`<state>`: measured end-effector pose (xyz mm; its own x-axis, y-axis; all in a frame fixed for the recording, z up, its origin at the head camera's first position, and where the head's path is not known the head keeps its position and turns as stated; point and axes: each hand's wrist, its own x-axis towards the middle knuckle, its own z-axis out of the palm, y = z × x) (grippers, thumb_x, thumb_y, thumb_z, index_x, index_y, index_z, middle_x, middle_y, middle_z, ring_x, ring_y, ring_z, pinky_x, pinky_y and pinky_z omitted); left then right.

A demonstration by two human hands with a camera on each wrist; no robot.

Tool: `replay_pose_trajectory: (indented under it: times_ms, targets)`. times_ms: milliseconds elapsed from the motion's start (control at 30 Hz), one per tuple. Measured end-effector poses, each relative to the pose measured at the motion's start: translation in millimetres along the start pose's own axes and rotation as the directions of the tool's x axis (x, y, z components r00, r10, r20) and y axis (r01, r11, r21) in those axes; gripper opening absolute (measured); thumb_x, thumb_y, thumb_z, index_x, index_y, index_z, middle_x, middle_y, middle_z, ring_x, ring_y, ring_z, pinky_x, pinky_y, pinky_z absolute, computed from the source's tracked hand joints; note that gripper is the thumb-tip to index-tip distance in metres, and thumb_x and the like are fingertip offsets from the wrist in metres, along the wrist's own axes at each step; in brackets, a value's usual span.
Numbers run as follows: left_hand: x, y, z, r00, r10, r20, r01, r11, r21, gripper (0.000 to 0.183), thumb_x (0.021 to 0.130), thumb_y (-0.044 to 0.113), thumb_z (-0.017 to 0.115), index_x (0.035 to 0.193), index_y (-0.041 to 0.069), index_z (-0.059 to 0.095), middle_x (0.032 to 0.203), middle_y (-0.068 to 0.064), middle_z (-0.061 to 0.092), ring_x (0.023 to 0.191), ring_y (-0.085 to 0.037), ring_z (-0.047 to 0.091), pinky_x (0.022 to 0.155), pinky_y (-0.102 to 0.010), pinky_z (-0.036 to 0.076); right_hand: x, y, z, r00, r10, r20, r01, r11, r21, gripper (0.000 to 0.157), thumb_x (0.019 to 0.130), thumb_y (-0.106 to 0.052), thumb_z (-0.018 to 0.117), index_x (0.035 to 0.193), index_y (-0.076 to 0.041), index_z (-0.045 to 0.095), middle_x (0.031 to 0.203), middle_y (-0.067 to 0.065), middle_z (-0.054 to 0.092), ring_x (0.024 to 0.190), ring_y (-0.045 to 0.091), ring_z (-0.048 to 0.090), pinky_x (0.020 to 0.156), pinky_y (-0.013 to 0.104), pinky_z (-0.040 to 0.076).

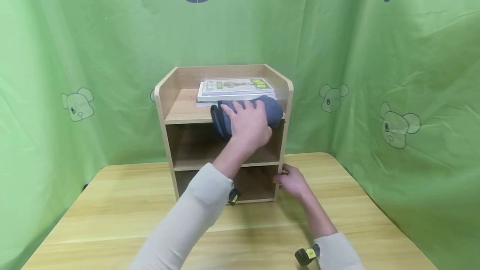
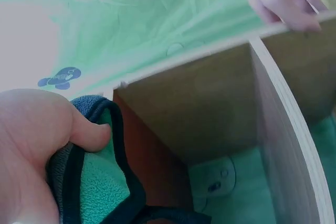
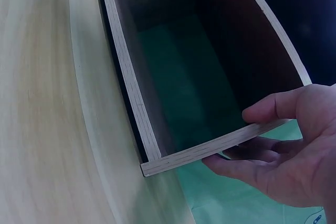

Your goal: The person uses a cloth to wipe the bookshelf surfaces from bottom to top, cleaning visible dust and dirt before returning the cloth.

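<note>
My left hand (image 1: pixel 249 124) grips a folded towel (image 1: pixel 275 109), blue-grey outside with black edging. In the left wrist view, the green fleecy face of the towel (image 2: pixel 102 182) shows under the thumb. The bundle overlaps the front edge of the top board of a small wooden shelf (image 1: pixel 225 166), right of centre. Lower down, my right hand (image 1: pixel 294 181) holds the shelf's right side panel. The right wrist view shows the thumb inside that panel (image 3: pixel 220 142) and the fingers outside it.
Several books (image 1: pixel 236 88) lie stacked on the shelf's top, behind the towel. The shelf stands on a light wooden table (image 1: pixel 123 216). A green printed curtain (image 1: pixel 123 32) surrounds the table at the back and sides.
</note>
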<state>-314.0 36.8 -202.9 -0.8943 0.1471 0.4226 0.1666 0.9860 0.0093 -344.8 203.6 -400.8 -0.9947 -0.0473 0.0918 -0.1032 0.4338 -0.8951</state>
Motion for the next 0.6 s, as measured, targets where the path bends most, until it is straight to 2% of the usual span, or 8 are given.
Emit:
replay_pose_trajectory:
  times_ms: [133,233,433,600]
  targets:
    - [6.6,10.6,-0.4,0.999,0.029,0.045,-0.026,0.997,-0.070,0.064,0.085,0.042,0.062,0.142,0.024,0.040,0.142,-0.012,0.044,0.136,-0.043,0.028,0.106,-0.068,0.011,0.3,-0.1,0.1,1.000,0.012,0.016,-0.013,0.999,0.036,0.058,0.081,-0.005,0.060,0.136,0.008,0.042,0.120,0.031,0.056,0.098,0.032,0.062,0.084,0.045,0.053]
    - [9.6,10.5,-0.6,0.997,0.070,0.045,-0.063,0.987,-0.146,0.062,0.085,0.034,0.063,0.143,0.031,0.041,0.141,-0.007,0.045,0.134,-0.038,0.030,0.107,-0.066,0.009,0.6,-0.6,-0.4,0.999,0.024,0.029,-0.025,0.998,0.054,0.062,0.081,-0.005,0.059,0.138,0.008,0.038,0.125,0.032,0.053,0.102,0.035,0.061,0.086,0.046,0.052]
    - [7.1,-6.9,-1.8,0.986,0.168,0.006,-0.161,0.954,-0.254,0.067,0.082,0.014,0.061,0.141,0.039,0.044,0.145,0.001,0.044,0.131,-0.028,0.035,0.109,-0.060,0.008,2.3,1.0,-1.0,0.999,0.009,0.039,-0.011,0.998,0.062,0.062,0.082,-0.005,0.060,0.139,0.008,0.037,0.127,0.033,0.051,0.104,0.036,0.060,0.086,0.044,0.052]
    - [1.3,-24.5,-4.9,0.957,0.289,-0.001,-0.276,0.915,-0.295,0.073,0.077,0.007,0.060,0.141,0.039,0.044,0.146,0.005,0.042,0.133,-0.021,0.034,0.110,-0.055,0.010,1.2,4.7,-2.0,0.999,-0.006,0.036,0.004,0.999,0.050,0.060,0.083,-0.004,0.060,0.137,0.009,0.038,0.125,0.034,0.052,0.102,0.037,0.061,0.085,0.045,0.052]
